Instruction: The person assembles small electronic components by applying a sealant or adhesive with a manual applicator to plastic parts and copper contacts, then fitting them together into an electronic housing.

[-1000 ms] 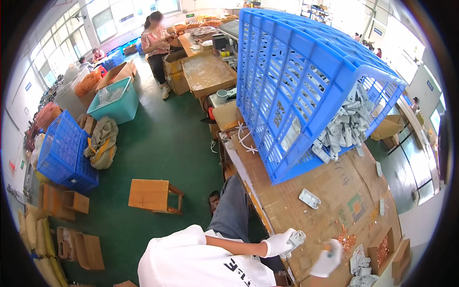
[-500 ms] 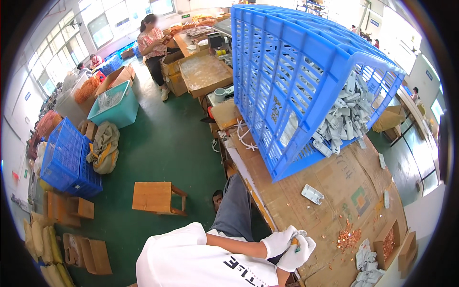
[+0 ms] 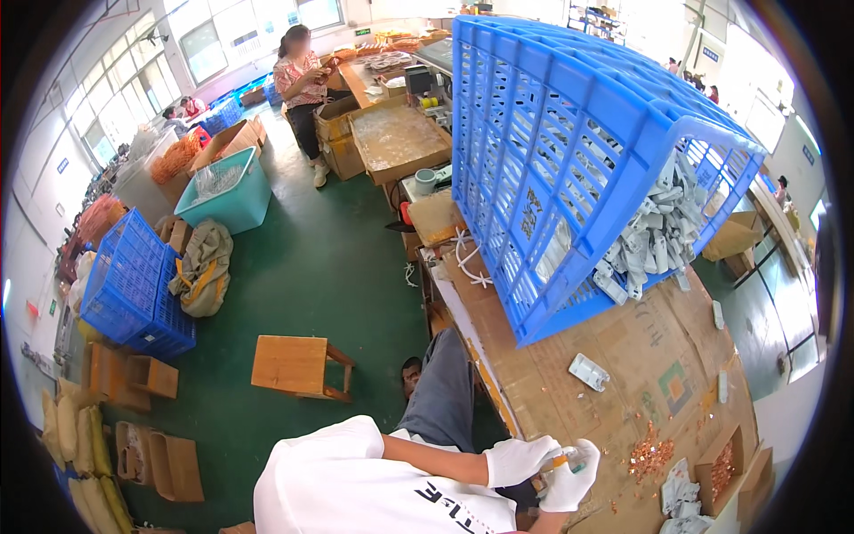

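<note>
Orange-and-teal handheld piece (image 3: 559,461) sits between the white-gloved hands, at the table's (image 3: 614,405) near left edge. The right hand (image 3: 570,476) is curled closed around it; the left hand (image 3: 520,461) has its fingers bent in against it, and I cannot tell what else they grip. To the right lie scattered copper-coloured bits (image 3: 651,454). Farther off is a grey plastic casing (image 3: 589,372), near a tipped blue crate (image 3: 569,169) with more grey casings (image 3: 654,233) at its opening.
</note>
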{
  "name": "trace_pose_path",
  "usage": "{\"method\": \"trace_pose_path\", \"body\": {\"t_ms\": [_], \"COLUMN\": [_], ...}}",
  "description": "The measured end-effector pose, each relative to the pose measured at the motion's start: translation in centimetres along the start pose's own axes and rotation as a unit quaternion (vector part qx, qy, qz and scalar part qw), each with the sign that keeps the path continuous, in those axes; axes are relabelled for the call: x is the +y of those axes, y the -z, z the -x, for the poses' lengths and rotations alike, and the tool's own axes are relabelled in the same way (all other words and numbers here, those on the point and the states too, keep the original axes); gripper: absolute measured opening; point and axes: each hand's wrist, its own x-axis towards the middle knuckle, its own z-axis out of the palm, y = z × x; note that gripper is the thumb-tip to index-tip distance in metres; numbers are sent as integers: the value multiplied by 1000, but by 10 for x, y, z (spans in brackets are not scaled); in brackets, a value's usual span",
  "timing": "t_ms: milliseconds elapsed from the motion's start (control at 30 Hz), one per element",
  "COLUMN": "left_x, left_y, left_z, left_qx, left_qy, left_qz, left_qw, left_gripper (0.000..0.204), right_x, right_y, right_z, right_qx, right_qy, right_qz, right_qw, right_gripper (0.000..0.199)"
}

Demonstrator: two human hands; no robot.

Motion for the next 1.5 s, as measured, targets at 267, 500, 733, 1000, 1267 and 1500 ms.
{"method": "trace_pose_path", "body": {"t_ms": [267,500,733,1000,1267,1500], "left_x": [21,-5,-10,13,43,57], "left_y": [24,-21,26,37,49,65], "left_z": [-1,17,15,0,11,18], "left_qx": [-107,-219,-214,-283,-313,-413], "left_qy": [65,175,190,353,311,229], "left_qz": [158,448,497,472,373,240], "left_qw": [979,849,819,756,816,848], "left_gripper": [31,24,24,32,21,27], "right_x": [-18,-20,-49,-45,-60,-89], "right_y": [13,24,11,24,38,29], "right_z": [9,42,32,55,87,96], "right_qx": [-107,-105,-246,-185,-30,-220], "right_qy": [85,87,55,18,189,409], "right_qz": [283,359,368,349,178,-83], "right_qw": [949,923,895,919,965,882], "right_gripper": [33,40,51,58,8,16]}}
